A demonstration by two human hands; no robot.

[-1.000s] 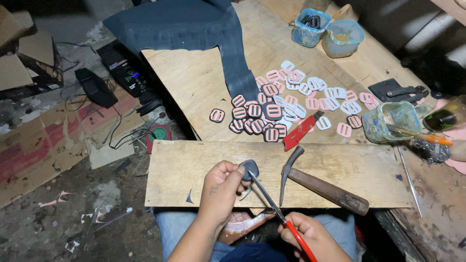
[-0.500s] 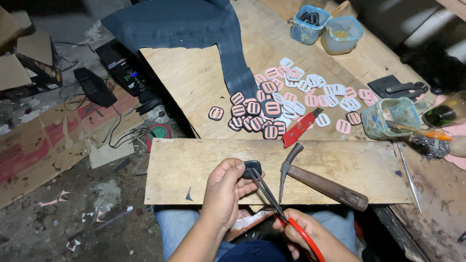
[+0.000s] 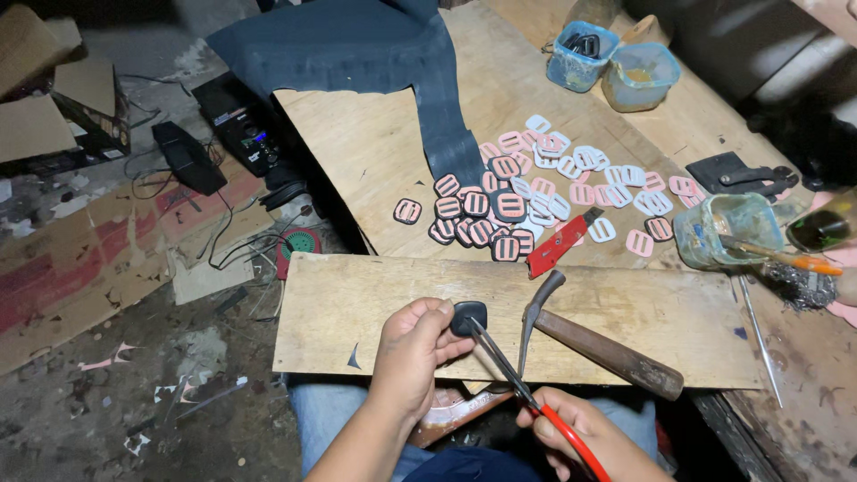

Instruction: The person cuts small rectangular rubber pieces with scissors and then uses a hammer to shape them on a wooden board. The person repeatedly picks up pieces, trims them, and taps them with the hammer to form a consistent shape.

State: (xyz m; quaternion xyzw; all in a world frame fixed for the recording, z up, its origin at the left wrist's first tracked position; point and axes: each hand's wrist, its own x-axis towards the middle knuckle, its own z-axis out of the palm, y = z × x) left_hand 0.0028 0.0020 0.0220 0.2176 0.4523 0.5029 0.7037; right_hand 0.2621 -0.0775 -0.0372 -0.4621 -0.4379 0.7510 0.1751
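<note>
Wood bench (image 3: 375, 170) w/ plank (image 3: 357, 312), hammer (image 3: 598, 344), pink buckles (image 3: 571, 178), tubs (image 3: 580, 54), dark fabric (image 3: 375, 45).

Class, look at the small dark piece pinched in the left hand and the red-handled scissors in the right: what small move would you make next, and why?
Probably close the scissors for a short snip along the dark piece's edge. The left hand pinches the piece above the wooden board, the blade tips already meet its lower edge, and the right hand grips the red handles.

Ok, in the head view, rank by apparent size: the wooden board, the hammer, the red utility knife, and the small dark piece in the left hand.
1. Wooden board
2. Hammer
3. Red utility knife
4. Small dark piece, pinched in the left hand
</note>
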